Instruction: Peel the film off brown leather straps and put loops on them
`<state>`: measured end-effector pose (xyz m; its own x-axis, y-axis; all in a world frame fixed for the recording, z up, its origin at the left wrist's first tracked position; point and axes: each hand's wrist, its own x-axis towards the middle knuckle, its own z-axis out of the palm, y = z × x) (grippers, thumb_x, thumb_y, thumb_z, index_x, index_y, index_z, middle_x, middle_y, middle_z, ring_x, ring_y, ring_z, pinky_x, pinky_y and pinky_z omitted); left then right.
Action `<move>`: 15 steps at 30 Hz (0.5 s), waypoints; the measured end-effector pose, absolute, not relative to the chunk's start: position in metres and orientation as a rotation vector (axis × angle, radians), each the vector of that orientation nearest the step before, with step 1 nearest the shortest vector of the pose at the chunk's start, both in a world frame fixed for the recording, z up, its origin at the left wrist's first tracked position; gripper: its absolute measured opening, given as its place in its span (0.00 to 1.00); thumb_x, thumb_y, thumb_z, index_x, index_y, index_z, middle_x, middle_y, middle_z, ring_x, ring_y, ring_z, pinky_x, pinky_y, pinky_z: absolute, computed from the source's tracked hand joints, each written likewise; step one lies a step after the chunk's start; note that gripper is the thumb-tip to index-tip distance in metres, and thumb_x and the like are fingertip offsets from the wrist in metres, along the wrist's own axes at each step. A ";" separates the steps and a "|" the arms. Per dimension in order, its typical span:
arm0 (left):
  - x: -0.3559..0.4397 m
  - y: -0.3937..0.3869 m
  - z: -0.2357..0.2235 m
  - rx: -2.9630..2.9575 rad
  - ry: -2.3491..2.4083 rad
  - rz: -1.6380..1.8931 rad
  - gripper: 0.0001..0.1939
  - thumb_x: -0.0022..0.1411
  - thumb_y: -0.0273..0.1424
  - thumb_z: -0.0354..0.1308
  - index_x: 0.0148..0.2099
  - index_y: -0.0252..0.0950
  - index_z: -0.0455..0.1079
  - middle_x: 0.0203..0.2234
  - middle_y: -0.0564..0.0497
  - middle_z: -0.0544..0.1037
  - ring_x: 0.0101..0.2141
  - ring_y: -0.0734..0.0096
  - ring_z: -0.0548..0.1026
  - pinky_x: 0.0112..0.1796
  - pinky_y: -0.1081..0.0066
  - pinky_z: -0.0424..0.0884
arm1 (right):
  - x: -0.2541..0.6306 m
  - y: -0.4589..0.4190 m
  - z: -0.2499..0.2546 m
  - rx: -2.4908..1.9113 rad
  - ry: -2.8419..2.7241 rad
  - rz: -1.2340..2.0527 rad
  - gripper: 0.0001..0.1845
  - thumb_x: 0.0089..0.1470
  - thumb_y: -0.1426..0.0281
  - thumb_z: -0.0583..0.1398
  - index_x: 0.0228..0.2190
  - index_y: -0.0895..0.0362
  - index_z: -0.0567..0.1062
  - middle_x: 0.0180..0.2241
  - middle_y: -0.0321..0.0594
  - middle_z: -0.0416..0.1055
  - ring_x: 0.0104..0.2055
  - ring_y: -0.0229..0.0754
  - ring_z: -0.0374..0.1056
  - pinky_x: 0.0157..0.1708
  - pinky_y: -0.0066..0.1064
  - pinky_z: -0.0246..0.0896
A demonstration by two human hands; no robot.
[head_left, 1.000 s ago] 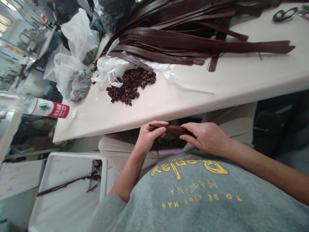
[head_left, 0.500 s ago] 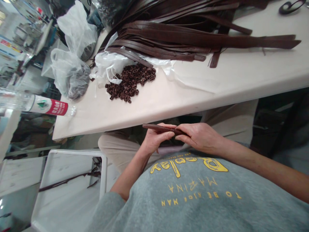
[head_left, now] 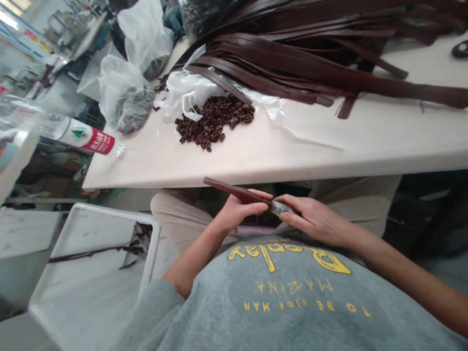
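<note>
My left hand (head_left: 237, 210) is closed around a dark brown leather strap (head_left: 228, 188), its thumb lying along the top. One end of the strap sticks out to the left, close to the table's front edge. My right hand (head_left: 315, 218) grips the same strap farther right, fingers pinched over a pale greyish-white stretch of it. The far right end is mostly hidden by that hand. Both hands are above my lap. On the table (head_left: 278, 146) lies a pile of small brown leather loops (head_left: 219, 119), partly beside a crumpled white plastic bag (head_left: 179, 91).
A thick bundle of brown leather straps (head_left: 278, 61) spreads across the back of the table. Filled plastic bags (head_left: 126, 100) stand at its left end, near a clear bottle (head_left: 82, 134). A white bin (head_left: 98, 287) holding brown scraps is at lower left.
The strap is tilted more and more of it shows at the left. A pale stretch has come into view between my hands. The camera view has shifted slightly.
</note>
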<state>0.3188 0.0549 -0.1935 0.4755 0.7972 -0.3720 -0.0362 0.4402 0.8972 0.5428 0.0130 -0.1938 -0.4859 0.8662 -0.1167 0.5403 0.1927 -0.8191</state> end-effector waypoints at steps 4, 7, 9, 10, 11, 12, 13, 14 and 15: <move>0.303 0.065 -0.200 0.862 0.959 0.880 0.19 0.48 0.35 0.73 0.44 0.37 0.80 0.27 0.52 0.80 0.26 0.78 0.72 0.32 0.76 0.69 | 0.569 0.010 -0.201 -1.286 -1.975 1.549 0.12 0.63 0.62 0.54 0.35 0.54 0.74 0.25 0.35 0.74 0.25 0.41 0.71 0.25 0.30 0.66; 0.307 0.059 -0.201 0.800 0.956 0.945 0.26 0.48 0.39 0.72 0.49 0.36 0.78 0.33 0.50 0.81 0.32 0.72 0.76 0.38 0.72 0.72 | 0.563 0.018 -0.202 -1.333 -1.948 1.472 0.13 0.62 0.60 0.55 0.32 0.53 0.75 0.22 0.33 0.72 0.23 0.40 0.68 0.24 0.29 0.65; 0.315 0.050 -0.198 0.831 0.930 0.901 0.27 0.49 0.41 0.71 0.50 0.34 0.78 0.37 0.47 0.82 0.37 0.66 0.78 0.45 0.66 0.73 | 0.546 0.027 -0.198 -1.352 -1.957 1.376 0.12 0.59 0.60 0.56 0.34 0.53 0.76 0.23 0.34 0.74 0.24 0.41 0.69 0.25 0.30 0.66; 0.318 0.045 -0.196 0.866 0.916 0.880 0.26 0.50 0.42 0.70 0.49 0.33 0.78 0.38 0.46 0.82 0.39 0.63 0.78 0.48 0.64 0.72 | 0.537 0.032 -0.196 -1.353 -1.962 1.342 0.13 0.58 0.59 0.57 0.35 0.53 0.76 0.23 0.34 0.75 0.24 0.41 0.70 0.25 0.30 0.67; 0.320 0.041 -0.192 0.903 0.906 0.879 0.25 0.52 0.43 0.69 0.48 0.33 0.79 0.39 0.45 0.82 0.41 0.61 0.78 0.50 0.62 0.71 | 0.529 0.036 -0.196 -1.350 -1.970 1.318 0.13 0.57 0.59 0.57 0.36 0.53 0.77 0.23 0.35 0.76 0.24 0.42 0.71 0.25 0.31 0.68; 0.320 0.039 -0.188 0.936 0.896 0.903 0.24 0.53 0.44 0.68 0.47 0.32 0.79 0.39 0.44 0.82 0.42 0.59 0.78 0.52 0.61 0.70 | 0.523 0.038 -0.197 -1.343 -1.980 1.303 0.14 0.56 0.58 0.57 0.38 0.53 0.77 0.23 0.35 0.77 0.24 0.43 0.72 0.26 0.32 0.69; 0.317 0.038 -0.183 0.962 0.888 0.950 0.24 0.53 0.46 0.67 0.45 0.32 0.80 0.39 0.44 0.82 0.43 0.58 0.78 0.53 0.61 0.70 | 0.520 0.039 -0.200 -1.331 -1.998 1.290 0.16 0.55 0.57 0.58 0.40 0.53 0.77 0.24 0.36 0.78 0.24 0.45 0.74 0.26 0.33 0.71; 0.310 0.039 -0.177 0.978 0.882 1.017 0.25 0.53 0.48 0.67 0.44 0.32 0.80 0.38 0.44 0.82 0.42 0.58 0.79 0.53 0.60 0.70 | 0.520 0.040 -0.206 -1.328 -2.021 1.256 0.19 0.55 0.56 0.58 0.43 0.53 0.76 0.25 0.36 0.79 0.25 0.46 0.75 0.27 0.34 0.72; 0.298 0.042 -0.170 0.983 0.881 1.101 0.25 0.52 0.49 0.67 0.43 0.32 0.80 0.36 0.44 0.82 0.41 0.58 0.79 0.52 0.60 0.71 | 0.523 0.041 -0.215 -1.319 -2.045 1.225 0.22 0.54 0.54 0.59 0.46 0.52 0.75 0.28 0.37 0.81 0.27 0.48 0.77 0.29 0.34 0.74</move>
